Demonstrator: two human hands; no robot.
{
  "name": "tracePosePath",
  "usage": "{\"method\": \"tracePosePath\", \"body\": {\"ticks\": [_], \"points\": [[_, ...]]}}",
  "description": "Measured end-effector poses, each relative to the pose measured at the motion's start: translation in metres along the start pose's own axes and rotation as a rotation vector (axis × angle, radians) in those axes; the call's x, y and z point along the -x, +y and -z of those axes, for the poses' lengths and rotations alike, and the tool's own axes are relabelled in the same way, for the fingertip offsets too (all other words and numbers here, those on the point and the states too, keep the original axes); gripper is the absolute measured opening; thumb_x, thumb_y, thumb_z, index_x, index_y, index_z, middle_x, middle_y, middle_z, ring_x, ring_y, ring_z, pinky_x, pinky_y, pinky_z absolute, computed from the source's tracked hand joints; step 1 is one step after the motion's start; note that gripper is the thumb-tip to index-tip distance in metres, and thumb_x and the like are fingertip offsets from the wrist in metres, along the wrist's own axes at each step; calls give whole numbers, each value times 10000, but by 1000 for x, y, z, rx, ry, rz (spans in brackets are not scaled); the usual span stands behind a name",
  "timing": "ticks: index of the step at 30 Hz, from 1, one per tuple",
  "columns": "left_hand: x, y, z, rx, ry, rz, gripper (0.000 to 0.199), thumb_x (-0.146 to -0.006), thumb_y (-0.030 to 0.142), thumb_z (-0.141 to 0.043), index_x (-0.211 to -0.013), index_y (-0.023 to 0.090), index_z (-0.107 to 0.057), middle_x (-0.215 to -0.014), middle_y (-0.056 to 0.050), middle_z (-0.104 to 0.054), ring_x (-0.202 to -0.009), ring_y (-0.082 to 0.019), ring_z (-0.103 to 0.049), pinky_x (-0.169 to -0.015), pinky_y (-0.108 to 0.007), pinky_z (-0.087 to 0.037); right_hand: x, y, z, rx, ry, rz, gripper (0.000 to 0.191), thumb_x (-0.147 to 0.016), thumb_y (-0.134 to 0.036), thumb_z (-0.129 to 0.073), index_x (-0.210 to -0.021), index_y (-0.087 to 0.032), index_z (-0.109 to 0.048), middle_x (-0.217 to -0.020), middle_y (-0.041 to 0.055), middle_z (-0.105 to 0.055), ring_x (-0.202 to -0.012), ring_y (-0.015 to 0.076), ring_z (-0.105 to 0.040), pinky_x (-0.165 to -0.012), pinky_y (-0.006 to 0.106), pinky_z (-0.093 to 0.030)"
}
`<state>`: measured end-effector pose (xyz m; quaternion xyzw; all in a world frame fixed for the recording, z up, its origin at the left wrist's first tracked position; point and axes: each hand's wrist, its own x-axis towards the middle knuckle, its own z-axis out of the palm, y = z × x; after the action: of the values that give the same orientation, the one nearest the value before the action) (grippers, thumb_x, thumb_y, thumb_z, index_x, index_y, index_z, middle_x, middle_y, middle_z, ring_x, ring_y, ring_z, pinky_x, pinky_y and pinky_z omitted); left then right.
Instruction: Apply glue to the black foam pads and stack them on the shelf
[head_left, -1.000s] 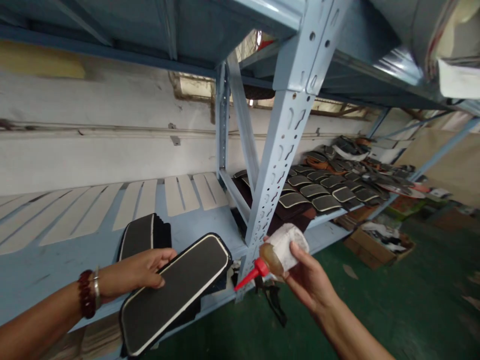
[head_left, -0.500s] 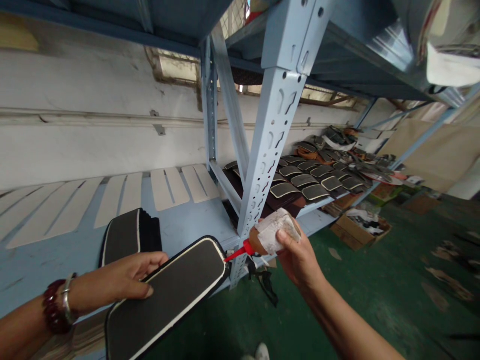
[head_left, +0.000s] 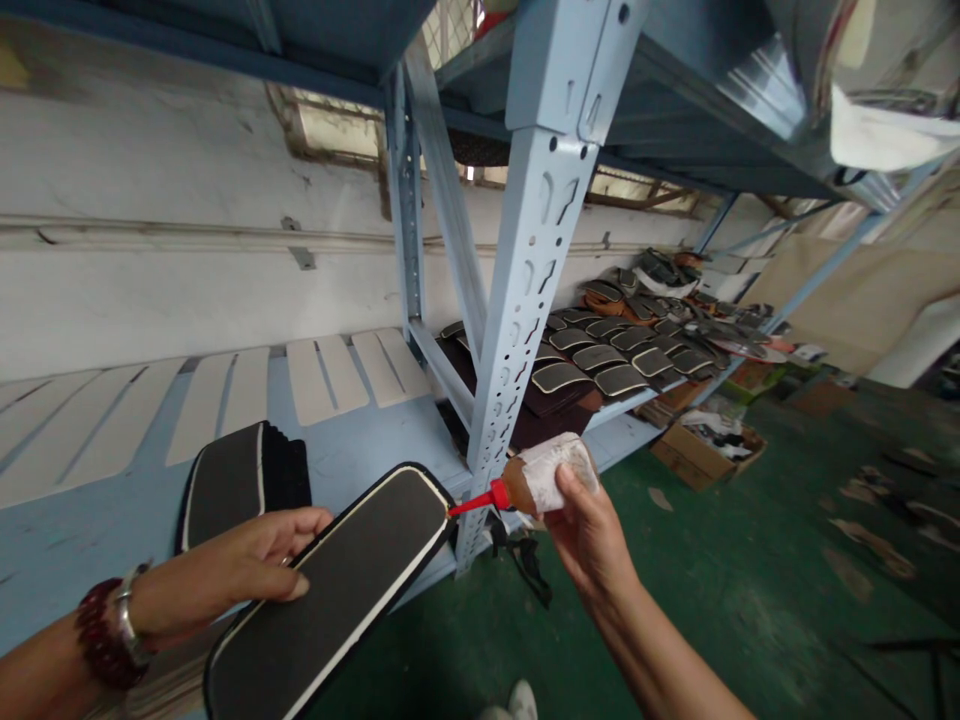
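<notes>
My left hand (head_left: 259, 560) grips the edge of a long dark grey panel (head_left: 352, 580) with rounded corners, a cream line around its face and a black border; its thumb lies on the face. My right hand (head_left: 589, 525) is closed around a glue bottle (head_left: 547, 475) with a worn white label, brown contents and a red nozzle (head_left: 480, 500). The nozzle's tip meets the cream line at the panel's upper right corner. Beside my left hand, a stack of similar dark panels (head_left: 229, 485) lies on the blue shelf (head_left: 360, 450).
A blue perforated post (head_left: 529, 270) stands just behind the bottle. Pale strips (head_left: 217, 400) lie in a row along the wall. Several more bordered panels (head_left: 596, 357) cover the shelf at right. A cardboard box (head_left: 697, 455) sits on the green floor (head_left: 675, 580).
The bottle has tipped nearer to level, its nozzle still at the panel's corner. My view has shifted slightly to the right. Both hands keep their hold.
</notes>
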<state>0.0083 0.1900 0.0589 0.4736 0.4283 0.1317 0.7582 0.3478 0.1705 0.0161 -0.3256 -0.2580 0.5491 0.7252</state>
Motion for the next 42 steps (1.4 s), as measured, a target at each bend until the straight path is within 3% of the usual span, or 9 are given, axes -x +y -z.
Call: {"method": "tracePosePath", "body": {"ticks": [17,42], "points": [[-14,-7,-5,110,-11,10,337,-701,201,-762,-1035,221,-723,-1048,-73,-774,-946,-314,-726,-831,-407,-573,7,10,3,-52,107,33,318,-762,-326,-866,-957,-163,-676,-807,11,-617,-614,131,-548,-444,188,-470],[-31,-13,-7,282,55,-25,382,-695,123,-745,-1068,144,-667,-1040,-137,-787,-882,-277,-751,-815,-388,-586,35,33,-3,17,70,-48,319,-815,-382,-813,-1019,-184,-668,-842,26,-602,-653,155,-531,-521,228,-482]]}}
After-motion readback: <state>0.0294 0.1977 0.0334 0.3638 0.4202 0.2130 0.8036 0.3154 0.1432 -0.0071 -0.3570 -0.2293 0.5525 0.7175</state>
